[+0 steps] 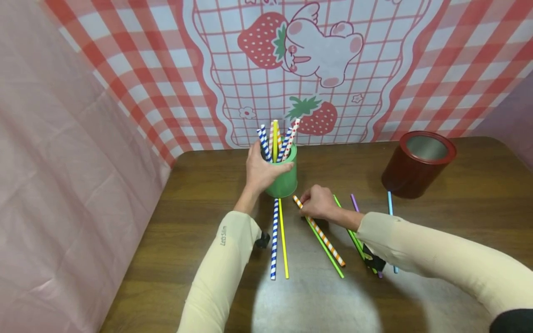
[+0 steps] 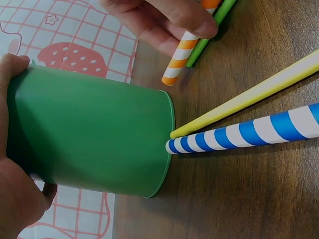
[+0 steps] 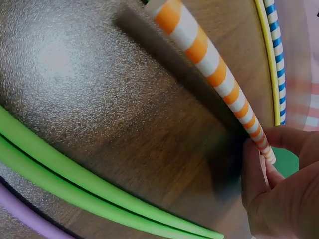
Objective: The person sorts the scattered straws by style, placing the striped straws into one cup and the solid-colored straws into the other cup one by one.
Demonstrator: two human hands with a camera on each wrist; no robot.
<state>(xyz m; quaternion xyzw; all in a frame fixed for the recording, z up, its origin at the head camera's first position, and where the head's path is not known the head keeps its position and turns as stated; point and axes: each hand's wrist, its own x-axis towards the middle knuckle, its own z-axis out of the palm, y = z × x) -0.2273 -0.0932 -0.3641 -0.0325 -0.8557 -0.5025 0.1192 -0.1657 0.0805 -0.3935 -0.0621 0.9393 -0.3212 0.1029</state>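
Note:
My left hand (image 1: 263, 170) grips the green can (image 1: 284, 181) near its rim, thumb across the front. Several paper straws stand in the can, among them a yellow one (image 1: 275, 138), blue-striped ones and a red-dotted one (image 1: 293, 135). To the right of the can, my right hand (image 1: 318, 202) pinches an orange-and-white striped straw (image 3: 229, 89) near its far end. In the right wrist view this straw casts a shadow on the table beside it. A green straw (image 1: 329, 259) lies alongside it. A blue-and-white striped straw (image 2: 249, 133) and a yellow straw (image 2: 254, 94) lie in front of the can.
A dark red can (image 1: 410, 171) stands at the back right. Green straws (image 3: 89, 184), a purple straw (image 1: 354, 201) and a light blue straw (image 1: 390, 203) lie under and beside my right forearm. A checked cloth (image 1: 225, 83) hangs behind the wooden table (image 1: 200, 194).

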